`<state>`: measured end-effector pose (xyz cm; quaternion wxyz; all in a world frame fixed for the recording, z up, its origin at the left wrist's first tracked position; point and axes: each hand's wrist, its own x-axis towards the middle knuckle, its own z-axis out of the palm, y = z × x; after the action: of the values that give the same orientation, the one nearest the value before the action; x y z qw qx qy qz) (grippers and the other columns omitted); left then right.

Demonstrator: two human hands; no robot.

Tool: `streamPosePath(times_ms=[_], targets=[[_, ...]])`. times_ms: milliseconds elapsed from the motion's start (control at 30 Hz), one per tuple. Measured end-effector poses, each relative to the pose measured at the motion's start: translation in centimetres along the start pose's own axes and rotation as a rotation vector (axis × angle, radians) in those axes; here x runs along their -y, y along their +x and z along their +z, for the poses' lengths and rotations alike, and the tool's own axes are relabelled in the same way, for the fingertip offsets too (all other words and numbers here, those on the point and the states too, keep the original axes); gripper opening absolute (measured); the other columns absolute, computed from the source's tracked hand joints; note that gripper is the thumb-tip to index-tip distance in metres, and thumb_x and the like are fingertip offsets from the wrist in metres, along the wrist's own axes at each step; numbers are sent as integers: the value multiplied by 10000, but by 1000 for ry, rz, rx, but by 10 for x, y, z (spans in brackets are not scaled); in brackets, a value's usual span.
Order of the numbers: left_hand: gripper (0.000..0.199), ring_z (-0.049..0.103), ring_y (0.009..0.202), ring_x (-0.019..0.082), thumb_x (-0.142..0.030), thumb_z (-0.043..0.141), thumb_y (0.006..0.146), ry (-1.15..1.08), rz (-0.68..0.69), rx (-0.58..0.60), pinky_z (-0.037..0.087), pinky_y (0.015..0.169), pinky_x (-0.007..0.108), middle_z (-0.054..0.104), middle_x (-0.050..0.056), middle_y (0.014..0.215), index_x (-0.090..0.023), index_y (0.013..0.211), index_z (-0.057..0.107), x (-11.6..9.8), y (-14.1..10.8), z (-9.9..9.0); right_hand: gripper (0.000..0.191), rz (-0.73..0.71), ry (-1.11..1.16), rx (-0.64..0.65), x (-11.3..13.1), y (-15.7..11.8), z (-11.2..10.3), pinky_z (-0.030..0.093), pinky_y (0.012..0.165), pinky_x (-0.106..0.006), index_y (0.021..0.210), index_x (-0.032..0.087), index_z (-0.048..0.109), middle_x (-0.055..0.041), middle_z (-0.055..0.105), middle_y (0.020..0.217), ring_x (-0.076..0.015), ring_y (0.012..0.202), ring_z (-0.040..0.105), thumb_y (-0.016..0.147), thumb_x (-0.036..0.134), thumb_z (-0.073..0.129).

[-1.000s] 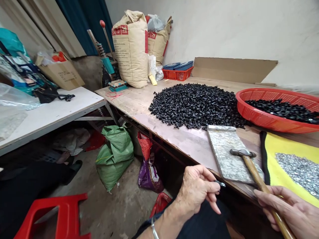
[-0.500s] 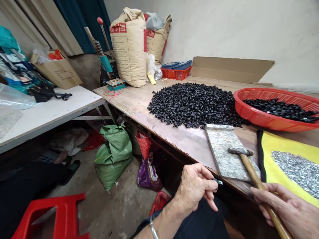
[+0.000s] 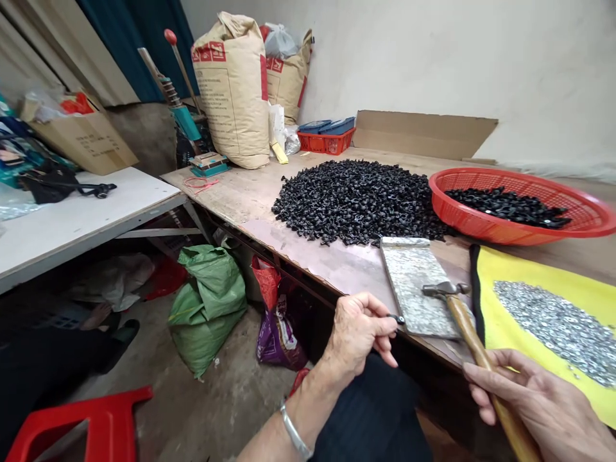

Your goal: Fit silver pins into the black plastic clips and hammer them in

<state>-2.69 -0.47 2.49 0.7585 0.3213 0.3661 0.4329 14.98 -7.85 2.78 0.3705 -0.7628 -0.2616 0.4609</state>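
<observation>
My left hand [image 3: 359, 330] pinches a small black part [image 3: 396, 318] with a metal ring at its tip, beside the near left edge of a worn metal plate [image 3: 416, 298]. My right hand [image 3: 527, 391] is closed round the wooden handle of a hammer [image 3: 474, 333], whose head lies over the plate's right side. Behind the plate spreads a big pile of black parts [image 3: 360, 199]. To the right, small silver washers [image 3: 553, 321] lie on a yellow cloth [image 3: 500, 263] with a black edge.
A red basket [image 3: 510, 230] holding more black parts stands at the right. Farther back are a large paper sack [image 3: 233, 96], a teal hand press [image 3: 185, 125] and a small red tray [image 3: 327, 142]. Below the table sit a green sack [image 3: 206, 308] and a red stool [image 3: 77, 423].
The view has turned slightly right, so the table items appear farther left. My left hand with the black part appears nearer the plate's edge. The hammer remains in my right hand.
</observation>
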Motion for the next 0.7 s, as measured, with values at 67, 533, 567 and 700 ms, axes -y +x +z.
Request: streamPosePath(times_ms=[67, 533, 567, 700], targets=[[175, 458, 290, 85, -170, 654, 519, 19, 26, 10, 445, 271, 216, 549, -13, 419, -122, 605, 510, -4, 10, 4, 419, -49, -22, 28, -11, 4, -2, 346, 398, -236, 687, 226, 428, 49, 513, 406, -116, 350, 440, 528, 514, 687], [152, 450, 242, 113, -81, 578, 643, 355, -35, -25, 379, 283, 196, 479, -59, 358, -164, 627, 450, -5, 80, 11, 231, -485, -465, -284, -20, 0, 1, 344, 430, -284, 629, 261, 500, 27, 475, 425, -160, 384, 461, 703, 479, 487], [151, 451, 242, 113, -78, 574, 647, 364, -40, -29, 382, 285, 196, 480, -59, 357, -164, 627, 451, -5, 81, 12, 225, -475, -483, -303, -20, -1, 3, 344, 440, -286, 630, 263, 481, 29, 475, 427, -166, 394, 469, 723, 468, 468], [152, 433, 235, 92, -54, 558, 647, 402, -53, -60, 387, 293, 180, 457, -71, 341, -159, 623, 452, -5, 82, 17, 225, -363, -430, -320, -11, -11, 9, 350, 459, -280, 665, 262, 475, 31, 508, 465, -164, 428, 482, 776, 449, 420]])
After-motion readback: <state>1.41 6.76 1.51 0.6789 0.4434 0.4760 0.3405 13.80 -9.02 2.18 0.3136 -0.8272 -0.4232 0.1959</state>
